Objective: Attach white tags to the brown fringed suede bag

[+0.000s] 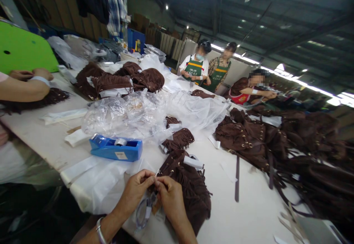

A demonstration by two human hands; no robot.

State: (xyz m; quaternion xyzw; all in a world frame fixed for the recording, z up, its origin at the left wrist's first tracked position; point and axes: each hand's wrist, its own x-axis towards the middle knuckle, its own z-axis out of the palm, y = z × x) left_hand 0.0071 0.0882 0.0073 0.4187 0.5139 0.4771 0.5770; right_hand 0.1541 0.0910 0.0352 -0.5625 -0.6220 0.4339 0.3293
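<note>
At the near edge of the white work table (243,214), just below the blue tape dispenser (116,149), the left hand (135,190) and the right hand (170,196) meet fingertip to fingertip, both pinched narrowly on something small and pale between them; what it is cannot be made out. Under the hands lies a brown fringed suede bag (190,188), partly on a clear plastic sleeve (143,211) that hangs over the edge. The bag is not yet inside any sleeve, so I judge this piece to be at an early point. Right of the dispenser a large heap of unbagged brown bags (265,140) waits, so much seems left. Beyond the dispenser lie crumpled clear plastic bags (129,115), and far beyond them stand co-workers in green aprons (195,69).
</note>
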